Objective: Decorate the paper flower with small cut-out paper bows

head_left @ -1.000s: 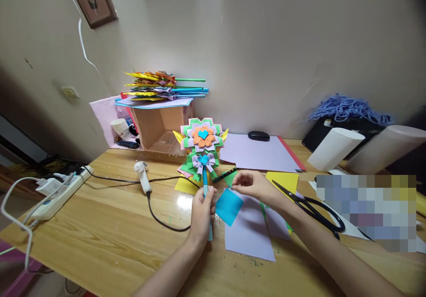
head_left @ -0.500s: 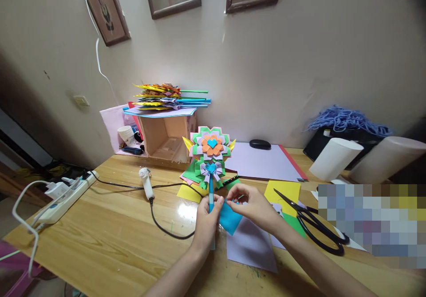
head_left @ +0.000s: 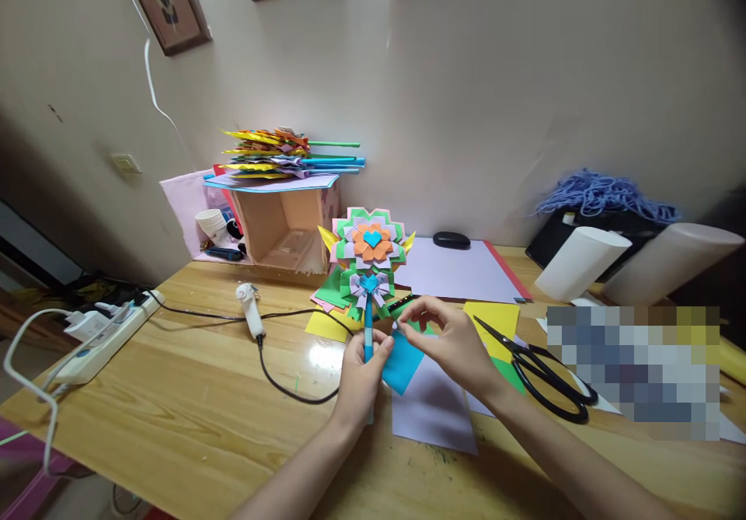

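Observation:
My left hand [head_left: 361, 372] is closed round the blue stem [head_left: 368, 326] of a small paper flower [head_left: 368, 285] with a blue heart at its middle. It holds the stem upright over the wooden table [head_left: 175, 419]. My right hand [head_left: 451, 341] pinches the upper corner of a blue paper square [head_left: 403, 364] right beside the stem. A larger paper flower [head_left: 370, 242] in green, pink and orange stands just behind the small one.
Black scissors [head_left: 545, 372] lie to the right on yellow paper [head_left: 495, 316]. Lilac sheets [head_left: 434, 415] lie under my hands. A glue gun [head_left: 250, 310] with a black cord and a power strip [head_left: 102, 337] sit left. A cardboard box [head_left: 283, 225] bears stacked paper flowers [head_left: 273, 151]. White rolls [head_left: 583, 260] lie right.
My right hand has lifted the blue square off the lilac sheet and brought it against the stem. The left hand keeps its grip on the stem.

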Action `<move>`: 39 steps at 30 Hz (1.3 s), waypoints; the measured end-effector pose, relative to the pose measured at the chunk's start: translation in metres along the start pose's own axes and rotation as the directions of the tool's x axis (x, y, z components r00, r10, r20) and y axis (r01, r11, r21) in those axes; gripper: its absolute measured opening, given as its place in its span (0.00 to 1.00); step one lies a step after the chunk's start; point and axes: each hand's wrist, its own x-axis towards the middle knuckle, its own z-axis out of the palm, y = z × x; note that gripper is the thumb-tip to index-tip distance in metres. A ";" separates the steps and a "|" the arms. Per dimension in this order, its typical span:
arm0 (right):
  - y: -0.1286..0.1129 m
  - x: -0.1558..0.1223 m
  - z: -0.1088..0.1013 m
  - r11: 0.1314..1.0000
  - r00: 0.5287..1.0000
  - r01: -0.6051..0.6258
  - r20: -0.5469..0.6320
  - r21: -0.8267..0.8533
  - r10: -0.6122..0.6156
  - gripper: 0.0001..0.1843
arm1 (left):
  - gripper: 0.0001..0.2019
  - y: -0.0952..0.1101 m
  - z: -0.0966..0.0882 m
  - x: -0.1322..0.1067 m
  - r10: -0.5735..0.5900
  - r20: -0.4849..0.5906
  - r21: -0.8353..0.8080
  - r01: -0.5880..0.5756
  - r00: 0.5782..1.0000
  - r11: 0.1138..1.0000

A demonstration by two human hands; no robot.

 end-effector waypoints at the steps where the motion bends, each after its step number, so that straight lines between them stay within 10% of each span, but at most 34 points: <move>1: 0.000 -0.001 -0.002 0.999 0.999 0.044 -0.027 -0.025 -0.044 0.02 | 0.13 0.000 0.001 -0.001 -0.003 0.005 0.003 0.003 1.000 1.000; 11: -0.012 -0.001 -0.011 0.906 0.919 0.335 -0.121 -0.260 -0.375 0.08 | 0.11 -0.001 0.011 -0.014 0.067 0.096 0.112 -0.078 0.993 0.991; 39: -0.017 -0.002 -0.009 0.913 0.924 0.230 -0.219 -0.338 -0.314 0.07 | 0.10 -0.002 0.014 -0.018 0.105 0.145 0.171 -0.129 0.984 0.977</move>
